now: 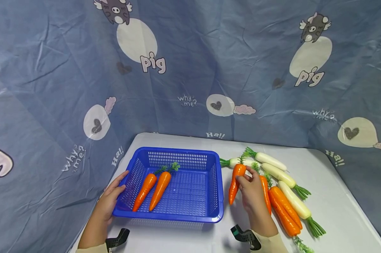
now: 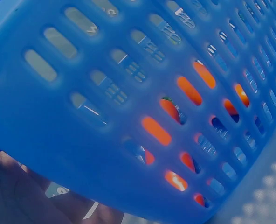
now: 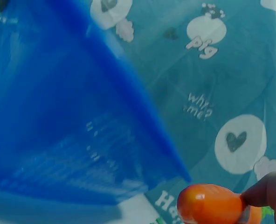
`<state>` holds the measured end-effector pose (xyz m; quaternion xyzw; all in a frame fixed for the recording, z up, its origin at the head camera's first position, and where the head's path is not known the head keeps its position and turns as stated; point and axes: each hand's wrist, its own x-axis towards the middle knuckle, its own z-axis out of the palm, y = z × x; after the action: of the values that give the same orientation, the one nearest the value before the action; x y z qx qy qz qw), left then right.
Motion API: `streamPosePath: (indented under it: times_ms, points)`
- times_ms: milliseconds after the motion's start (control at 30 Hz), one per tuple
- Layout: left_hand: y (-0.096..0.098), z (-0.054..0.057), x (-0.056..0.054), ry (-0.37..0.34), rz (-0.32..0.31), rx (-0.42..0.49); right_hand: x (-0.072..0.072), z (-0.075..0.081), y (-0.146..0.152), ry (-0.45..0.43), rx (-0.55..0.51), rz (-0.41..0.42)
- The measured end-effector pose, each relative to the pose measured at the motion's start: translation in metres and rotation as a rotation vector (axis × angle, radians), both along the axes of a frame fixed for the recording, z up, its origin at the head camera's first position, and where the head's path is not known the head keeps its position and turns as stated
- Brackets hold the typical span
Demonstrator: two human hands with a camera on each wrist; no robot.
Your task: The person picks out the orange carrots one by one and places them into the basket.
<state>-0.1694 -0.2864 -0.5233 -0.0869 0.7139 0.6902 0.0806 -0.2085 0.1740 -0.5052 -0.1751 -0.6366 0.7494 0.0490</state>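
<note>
A carrot (image 1: pixel 237 181) with a green top is pinched between the thumb and fingers of my right hand (image 1: pixel 252 188), just right of the basket; its orange body (image 3: pixel 210 204) also appears low in the right wrist view. My left hand (image 1: pixel 109 198) grips the left rim of the blue plastic basket (image 1: pixel 190 217), fingertips and thumb at its edge. Inside the basket, on its left half, two carrots lie side by side, a left carrot (image 1: pixel 145 191) and a right carrot (image 1: pixel 160 190). The left wrist view shows orange through the slotted basket wall (image 2: pixel 82 140).
Right of the basket on the white table (image 1: pixel 345 207) lie several more carrots (image 1: pixel 283 211) and several white radishes (image 1: pixel 295 200) with green tops. One white radish (image 1: pixel 249 162) lies behind the held carrot. A blue printed cloth (image 1: pixel 190 70) hangs behind and at the left.
</note>
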Motion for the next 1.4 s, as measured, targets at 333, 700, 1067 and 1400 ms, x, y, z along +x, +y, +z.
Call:
streamPosePath:
  times_ms: [333,700,1067,1400]
  points:
    - [0.0,0.001,0.001,0.004,0.002,-0.011,0.008,0.016,-0.012,0.035,-0.032,0.033]
    - [0.001,-0.001,0.0,-0.006,-0.002,-0.008,0.008,0.017,-0.021,0.03,-0.024,0.079]
    - [0.001,0.002,0.001,0.018,-0.013,0.0,0.005,0.019,-0.033,0.057,-0.024,0.107]
    - [0.0,0.001,0.0,0.018,-0.022,-0.006,0.001,0.022,-0.044,0.088,0.0,0.156]
